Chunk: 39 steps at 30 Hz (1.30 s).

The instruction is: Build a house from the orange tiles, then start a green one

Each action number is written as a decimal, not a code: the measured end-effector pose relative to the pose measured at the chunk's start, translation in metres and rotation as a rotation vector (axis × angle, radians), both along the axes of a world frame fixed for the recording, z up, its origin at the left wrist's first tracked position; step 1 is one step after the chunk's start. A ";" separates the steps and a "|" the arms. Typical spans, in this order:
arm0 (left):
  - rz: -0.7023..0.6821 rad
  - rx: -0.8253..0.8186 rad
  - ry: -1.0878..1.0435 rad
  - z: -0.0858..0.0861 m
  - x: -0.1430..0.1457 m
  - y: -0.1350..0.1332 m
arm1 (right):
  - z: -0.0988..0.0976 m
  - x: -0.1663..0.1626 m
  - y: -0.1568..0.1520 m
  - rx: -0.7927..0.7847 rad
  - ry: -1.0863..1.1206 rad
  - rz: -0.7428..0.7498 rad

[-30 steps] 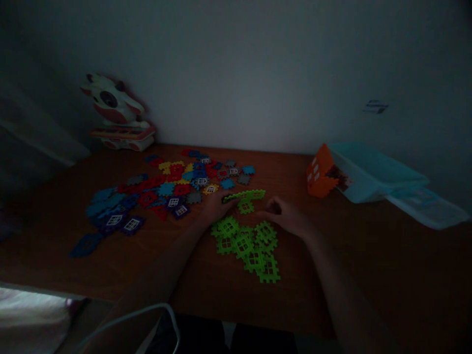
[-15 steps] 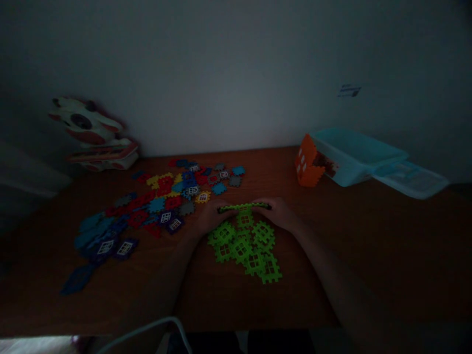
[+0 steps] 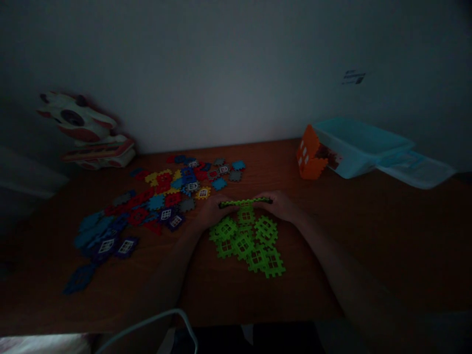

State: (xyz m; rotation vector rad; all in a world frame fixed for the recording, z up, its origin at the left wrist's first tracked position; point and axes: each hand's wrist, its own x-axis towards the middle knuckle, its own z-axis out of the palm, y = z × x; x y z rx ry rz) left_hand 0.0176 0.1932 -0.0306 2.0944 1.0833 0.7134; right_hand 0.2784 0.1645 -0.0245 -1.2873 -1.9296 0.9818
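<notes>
The scene is very dim. My left hand [image 3: 212,209] and my right hand [image 3: 280,204] each grip one end of a strip of joined green tiles [image 3: 245,202], held edge-on just above the table. One more green tile hangs down from the strip's middle. Directly below lies a loose cluster of several green interlocking window tiles [image 3: 249,243] on the wooden table [image 3: 350,246].
A spread of red, blue, yellow, grey and purple tiles [image 3: 158,201] covers the table's left half. An orange tile house [image 3: 309,155] leans against a pale blue plastic bin [image 3: 363,145] at the back right. A cow-shaped toy [image 3: 86,130] stands at the back left.
My right hand moved in and took hold of the strip's right end. The green strip turned from flat to edge-on between both hands. The camera shifted slightly.
</notes>
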 end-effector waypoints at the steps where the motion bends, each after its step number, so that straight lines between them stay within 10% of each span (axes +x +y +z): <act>1: 0.006 0.002 0.007 0.001 0.000 0.000 | 0.000 0.000 0.000 -0.007 -0.001 -0.001; 14: 0.277 0.034 0.020 0.009 0.006 -0.009 | -0.007 -0.007 -0.003 0.093 0.125 -0.299; 22: 0.070 -0.029 0.056 0.012 0.005 -0.009 | -0.003 0.001 -0.003 0.029 0.101 -0.043; 39: 0.026 0.021 0.043 0.003 0.001 -0.004 | -0.006 -0.001 -0.001 0.011 0.095 -0.051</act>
